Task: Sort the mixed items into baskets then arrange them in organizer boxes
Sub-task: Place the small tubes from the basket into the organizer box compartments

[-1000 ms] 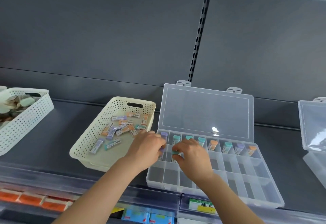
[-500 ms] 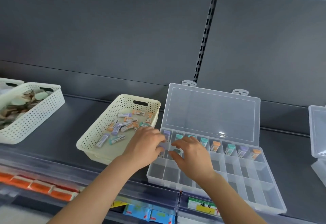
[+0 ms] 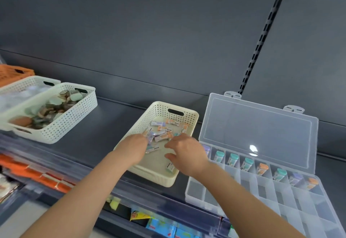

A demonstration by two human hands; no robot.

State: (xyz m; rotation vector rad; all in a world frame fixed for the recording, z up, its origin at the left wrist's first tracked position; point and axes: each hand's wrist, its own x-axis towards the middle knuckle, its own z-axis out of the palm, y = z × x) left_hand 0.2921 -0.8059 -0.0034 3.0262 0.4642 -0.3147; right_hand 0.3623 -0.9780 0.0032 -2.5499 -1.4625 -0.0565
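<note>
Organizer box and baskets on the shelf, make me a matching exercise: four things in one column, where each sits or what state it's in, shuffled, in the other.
Things:
1. cream basket
2. white basket
3. orange basket
4. organizer box

Places or states:
A. far left, at the picture's edge
B. far right, lid open, capped tubes in its back row
C. holds a heap of mixed small pieces in dull colours
D. both hands reach into it, among small labelled tubes

Pairs: 1-D, 2-C, 3-A, 4-B
</note>
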